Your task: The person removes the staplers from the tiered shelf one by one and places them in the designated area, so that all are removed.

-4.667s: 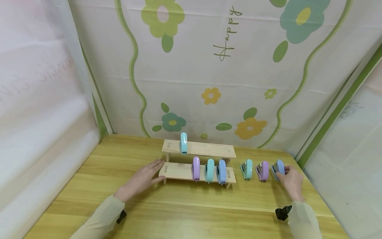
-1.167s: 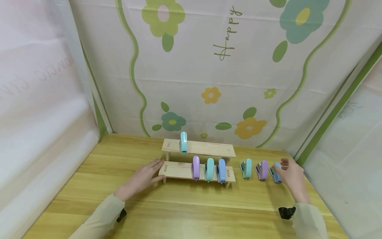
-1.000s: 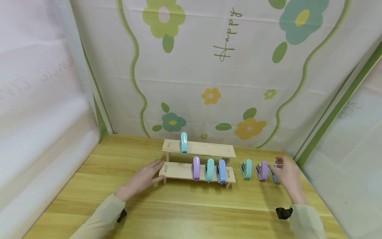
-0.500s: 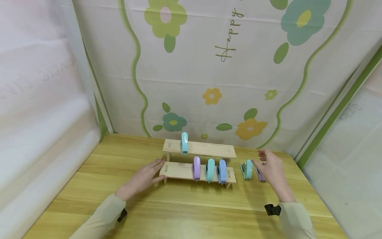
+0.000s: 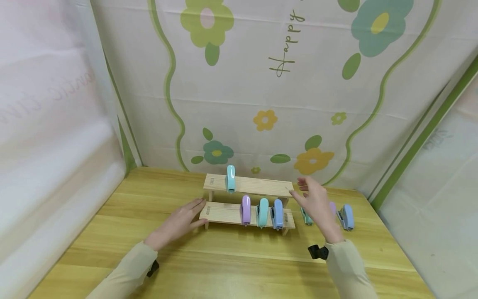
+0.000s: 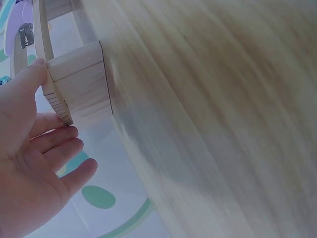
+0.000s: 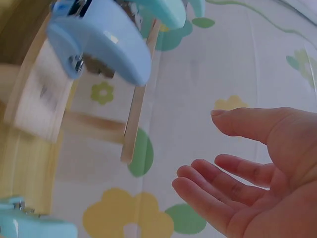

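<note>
A two-tier wooden rack stands at the back of the table. Its lower board is held at the left end by my left hand, thumb at the front edge and index finger at the rear. On the upper board sits an aqua stapler. A purple stapler, a second aqua stapler and a blue stapler stand along the lower one. Nothing is in my right hand, which hovers by the rack's right end with fingers apart and loosely bent, partly covering a teal stapler.
Right of the rack, on the wooden table, stand another blue stapler and a mostly hidden purple stapler. A flower-printed cloth rises close behind the rack, and pale cloth walls flank both sides.
My right hand has let go of the rightmost blue stapler and moved left past the purple and teal ones to the rack's right end. My left hand has stayed on the rack.
</note>
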A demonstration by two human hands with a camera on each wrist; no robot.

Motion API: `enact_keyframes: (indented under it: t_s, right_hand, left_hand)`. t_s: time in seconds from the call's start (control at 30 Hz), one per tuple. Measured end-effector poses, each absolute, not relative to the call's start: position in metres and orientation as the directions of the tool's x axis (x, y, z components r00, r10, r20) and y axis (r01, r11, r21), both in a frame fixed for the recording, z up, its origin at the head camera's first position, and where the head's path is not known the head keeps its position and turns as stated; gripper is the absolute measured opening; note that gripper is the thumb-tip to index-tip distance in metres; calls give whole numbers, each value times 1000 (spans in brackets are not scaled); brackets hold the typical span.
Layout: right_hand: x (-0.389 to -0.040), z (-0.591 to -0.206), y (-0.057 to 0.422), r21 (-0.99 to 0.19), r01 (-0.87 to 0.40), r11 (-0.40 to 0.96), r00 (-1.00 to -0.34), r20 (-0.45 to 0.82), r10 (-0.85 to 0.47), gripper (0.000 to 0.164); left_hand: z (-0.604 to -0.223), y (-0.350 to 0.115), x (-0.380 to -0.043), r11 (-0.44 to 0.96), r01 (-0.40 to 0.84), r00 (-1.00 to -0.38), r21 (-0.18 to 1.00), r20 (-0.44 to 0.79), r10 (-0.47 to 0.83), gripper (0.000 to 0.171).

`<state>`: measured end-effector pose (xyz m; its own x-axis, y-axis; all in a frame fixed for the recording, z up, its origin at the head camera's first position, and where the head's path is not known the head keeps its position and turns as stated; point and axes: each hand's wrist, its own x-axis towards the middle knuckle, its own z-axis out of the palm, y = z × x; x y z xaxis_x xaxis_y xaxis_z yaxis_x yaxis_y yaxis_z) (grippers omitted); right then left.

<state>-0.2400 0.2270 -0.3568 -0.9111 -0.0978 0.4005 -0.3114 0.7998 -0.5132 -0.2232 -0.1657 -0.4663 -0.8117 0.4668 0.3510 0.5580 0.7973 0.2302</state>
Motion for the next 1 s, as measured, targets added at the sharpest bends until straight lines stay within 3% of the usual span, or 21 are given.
enact_keyframes:
  t_s: [1.0]
  right_hand:
    - [-252, -353, 120, -610, -415, 674, -905, 349, -242, 43]
  left_hand:
    - [-462, -166, -221, 791, 564, -810, 238, 348, 473, 68]
